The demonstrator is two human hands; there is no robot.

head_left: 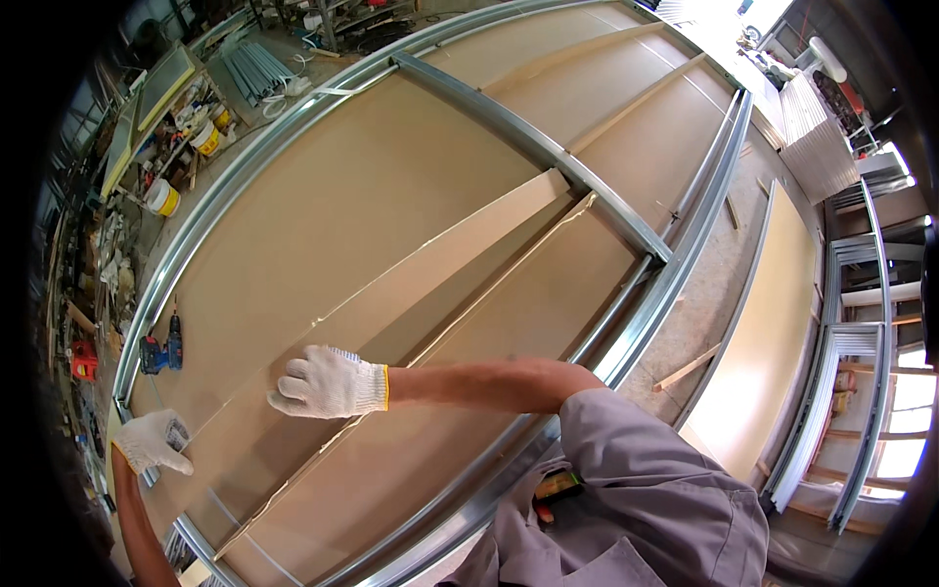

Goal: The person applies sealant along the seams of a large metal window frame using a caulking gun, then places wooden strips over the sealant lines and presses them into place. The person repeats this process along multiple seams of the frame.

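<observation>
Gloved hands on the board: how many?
2. The left hand grips the near end of the long loose strip at lower left; the right hand presses flat on the strip further along. No others visible.

Left hand [152, 441]: gloved, grip closed over the near end of the long board strip [391, 293], by the metal frame [196, 220] corner.
Right hand [331, 383]: gloved, pressed flat on the same strip further along.
Strip: lies slantwise across the large brown panel [362, 186], toward the cross stud [533, 147].
Cordless drill [161, 350]: on the panel, near the frame's left edge.
</observation>
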